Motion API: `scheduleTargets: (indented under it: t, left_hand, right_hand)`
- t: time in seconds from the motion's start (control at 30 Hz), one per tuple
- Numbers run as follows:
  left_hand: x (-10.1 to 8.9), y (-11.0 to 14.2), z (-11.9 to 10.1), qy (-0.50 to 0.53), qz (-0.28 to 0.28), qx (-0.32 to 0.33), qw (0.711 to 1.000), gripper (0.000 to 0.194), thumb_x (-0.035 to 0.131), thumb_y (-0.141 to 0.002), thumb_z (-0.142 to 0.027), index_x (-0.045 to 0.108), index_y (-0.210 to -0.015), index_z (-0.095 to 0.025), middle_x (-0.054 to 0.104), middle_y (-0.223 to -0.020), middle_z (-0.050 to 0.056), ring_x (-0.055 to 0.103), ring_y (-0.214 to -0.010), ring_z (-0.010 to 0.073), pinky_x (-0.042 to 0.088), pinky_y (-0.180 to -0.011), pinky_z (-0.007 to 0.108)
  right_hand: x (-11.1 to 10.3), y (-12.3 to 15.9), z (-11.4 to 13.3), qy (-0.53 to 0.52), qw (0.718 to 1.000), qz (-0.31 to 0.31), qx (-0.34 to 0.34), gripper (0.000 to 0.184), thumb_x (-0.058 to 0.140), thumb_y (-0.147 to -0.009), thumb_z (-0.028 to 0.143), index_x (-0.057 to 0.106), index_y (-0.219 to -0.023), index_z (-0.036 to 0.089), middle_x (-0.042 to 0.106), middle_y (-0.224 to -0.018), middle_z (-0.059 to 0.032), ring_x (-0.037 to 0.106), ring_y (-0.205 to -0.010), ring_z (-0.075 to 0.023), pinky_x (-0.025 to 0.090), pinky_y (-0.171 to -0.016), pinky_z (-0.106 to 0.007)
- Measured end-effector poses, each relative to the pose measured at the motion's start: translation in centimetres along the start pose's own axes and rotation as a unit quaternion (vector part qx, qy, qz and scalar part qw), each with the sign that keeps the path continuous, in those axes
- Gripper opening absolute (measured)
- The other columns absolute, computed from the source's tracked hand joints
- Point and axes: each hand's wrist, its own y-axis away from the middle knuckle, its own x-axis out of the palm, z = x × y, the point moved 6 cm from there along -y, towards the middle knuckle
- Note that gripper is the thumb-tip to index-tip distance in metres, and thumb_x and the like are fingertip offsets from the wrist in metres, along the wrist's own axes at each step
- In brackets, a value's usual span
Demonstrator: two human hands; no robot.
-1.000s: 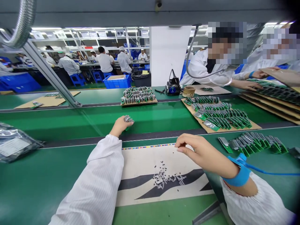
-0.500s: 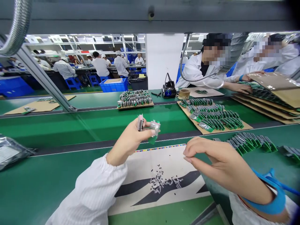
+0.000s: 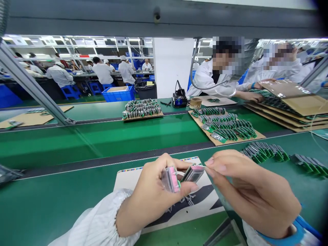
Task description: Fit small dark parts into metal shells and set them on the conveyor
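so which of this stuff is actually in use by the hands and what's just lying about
In use:
- left hand, holding a pink-edged part in clear wrap
- right hand, pinching a second pink-edged part

Lying about:
- rows of green-and-silver modules on the belt
- printed mat under the hands
- black soldering station and pliers on the far bench
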Motion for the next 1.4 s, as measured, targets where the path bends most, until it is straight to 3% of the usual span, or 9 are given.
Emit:
scheduleTargets:
  t: [0.27, 0.77, 1.13, 1.4]
  left_hand:
    - [0.1, 0.4, -0.9, -0.028, 0.003, 0.074, 0.997, 0.036, 0.074, -0.074, -0.02, 0.039, -0.068, -0.021, 0.071, -0.097, -0.007, 0.068, -0.08, 0.0142, 0.059, -0.069, 0.028]
    - [0.4, 0.5, -1.6, -0.039, 0.007, 0.12, 0.992, 0.039, 0.076, -0.072, -0.016, 0.037, -0.069, -0.02, 0.07, -0.103, -0.009, 0.069, -0.084, 0.0134, 0.058, -0.071, 0.024]
    - [0.4, 0.7, -1.4, -0.042, 0.003, 0.111, 0.993, 0.037, 0.074, -0.074, -0.017, 0.037, -0.069, -0.02, 0.07, -0.103, -0.006, 0.069, -0.083, 0.0141, 0.057, -0.071, 0.023]
    - [0.4, 0.8, -1.9, -0.081, -0.013, 0.169, 0.982, 0.039, 0.075, -0.073, -0.013, 0.037, -0.07, -0.021, 0.07, -0.101, -0.006, 0.068, -0.082, 0.0123, 0.057, -0.069, 0.02]
  right_hand:
    - [0.6, -0.1, 0.7, 0.014, 0.999, 0.033, -0.024, 0.029, 0.054, -0.073, -0.006, 0.045, -0.078, 0.022, 0.069, -0.08, -0.0025, 0.07, -0.078, -0.017, 0.061, -0.074, -0.03]
    - [0.7, 0.3, 1.3, 0.066, 0.996, 0.01, -0.061, 0.028, 0.053, -0.073, -0.007, 0.046, -0.079, 0.02, 0.07, -0.08, -0.0044, 0.069, -0.074, -0.0157, 0.061, -0.073, -0.033]
    - [0.7, 0.4, 1.2, 0.055, 0.997, 0.022, -0.055, 0.03, 0.054, -0.072, -0.007, 0.045, -0.08, 0.02, 0.071, -0.081, -0.0042, 0.07, -0.078, -0.0165, 0.06, -0.073, -0.033]
    - [1.0, 0.0, 1.0, 0.026, 0.999, 0.016, -0.028, 0.031, 0.053, -0.071, -0.006, 0.042, -0.075, 0.023, 0.07, -0.076, 0.0001, 0.07, -0.071, -0.0165, 0.061, -0.069, -0.034]
